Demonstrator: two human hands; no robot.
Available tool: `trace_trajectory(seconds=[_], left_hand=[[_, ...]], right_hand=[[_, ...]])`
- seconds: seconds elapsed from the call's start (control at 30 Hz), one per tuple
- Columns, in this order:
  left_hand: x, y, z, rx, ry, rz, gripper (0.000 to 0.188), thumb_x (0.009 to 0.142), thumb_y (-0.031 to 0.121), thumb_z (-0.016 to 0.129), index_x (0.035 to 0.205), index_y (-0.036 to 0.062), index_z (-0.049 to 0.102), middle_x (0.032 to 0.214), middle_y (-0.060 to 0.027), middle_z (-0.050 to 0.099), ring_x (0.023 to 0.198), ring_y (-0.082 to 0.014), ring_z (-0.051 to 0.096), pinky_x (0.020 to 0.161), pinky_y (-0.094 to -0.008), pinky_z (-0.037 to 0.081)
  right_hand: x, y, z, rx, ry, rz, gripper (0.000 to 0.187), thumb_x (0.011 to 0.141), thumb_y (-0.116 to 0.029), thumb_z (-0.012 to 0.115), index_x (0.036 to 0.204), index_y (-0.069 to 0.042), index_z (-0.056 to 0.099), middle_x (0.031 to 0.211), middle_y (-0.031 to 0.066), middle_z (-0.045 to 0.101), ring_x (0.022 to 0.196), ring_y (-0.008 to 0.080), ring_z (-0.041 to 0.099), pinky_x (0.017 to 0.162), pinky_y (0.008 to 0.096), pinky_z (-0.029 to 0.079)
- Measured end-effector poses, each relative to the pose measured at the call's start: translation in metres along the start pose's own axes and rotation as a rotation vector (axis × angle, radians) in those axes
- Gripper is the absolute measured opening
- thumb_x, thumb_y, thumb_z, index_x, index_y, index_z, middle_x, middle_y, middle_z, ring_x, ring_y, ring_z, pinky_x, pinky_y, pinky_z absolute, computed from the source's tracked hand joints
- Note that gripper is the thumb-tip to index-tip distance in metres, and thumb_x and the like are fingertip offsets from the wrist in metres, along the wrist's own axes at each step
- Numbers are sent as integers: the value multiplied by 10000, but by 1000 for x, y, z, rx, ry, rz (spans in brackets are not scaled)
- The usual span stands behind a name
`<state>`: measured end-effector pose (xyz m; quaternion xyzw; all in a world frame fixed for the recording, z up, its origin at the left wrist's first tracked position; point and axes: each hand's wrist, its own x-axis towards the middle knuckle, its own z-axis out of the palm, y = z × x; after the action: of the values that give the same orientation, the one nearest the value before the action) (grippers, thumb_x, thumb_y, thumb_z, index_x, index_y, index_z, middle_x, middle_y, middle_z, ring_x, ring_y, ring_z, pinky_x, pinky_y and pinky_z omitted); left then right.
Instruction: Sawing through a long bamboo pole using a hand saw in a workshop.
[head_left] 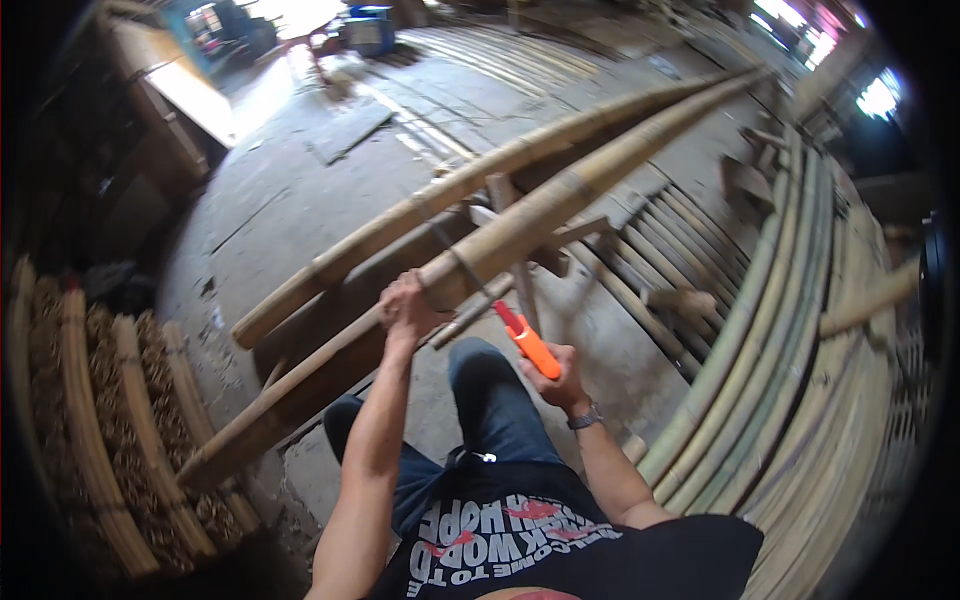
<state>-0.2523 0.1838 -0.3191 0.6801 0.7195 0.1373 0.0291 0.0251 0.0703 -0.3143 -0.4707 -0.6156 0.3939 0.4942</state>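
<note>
A long tan bamboo pole (570, 192) runs slantwise in front of me, from the lower left to the upper right. My left hand (405, 303) is wrapped over it just left of the saw blade. In my right hand (562, 378) is the orange handle of a handsaw (535, 345), gripped near my right knee. Its thin dark blade lies across the near pole and points away toward a second bamboo pole (400, 222). How deep the blade sits in the near pole I cannot tell. A wooden support (524, 285) stands beneath, partly hidden by the pole.
Several long greenish bamboo poles (755, 310) lie at my right, beside pale split strips (830, 450). Bundled strips (95, 430) stand at the left. A slatted wooden rack (670, 250) lies beyond my right hand. More poles (500, 60) and a blue container (369, 32) are farther back.
</note>
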Motion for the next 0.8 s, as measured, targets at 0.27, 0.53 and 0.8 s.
trace_trajectory(seconds=[0.27,0.53,0.8], left_hand=[[4,-2,0,34,46,54,972,514,475,963,1301,54,581,1204,-138,684,1123,-325,662,970,-440,518],[5,-2,5,-15,42,69,1029,529,448,966,1375,24,561,1239,-187,681,1168,-346,651,1012,-460,503],[4,3,11,47,63,73,973,512,475,968,1287,12,605,1160,-162,707,1085,-342,684,935,-447,544]], right_hand=[[-81,-6,-47,-198,-88,101,237,823,-177,745,695,-22,621,562,158,555,480,275,587,509,378,442],[-147,-2,-82,-119,-40,148,167,803,-130,724,682,-34,660,592,79,632,512,168,614,528,318,479],[-20,-9,-30,-79,48,52,172,784,-145,720,736,12,670,584,158,590,495,231,604,518,356,461]])
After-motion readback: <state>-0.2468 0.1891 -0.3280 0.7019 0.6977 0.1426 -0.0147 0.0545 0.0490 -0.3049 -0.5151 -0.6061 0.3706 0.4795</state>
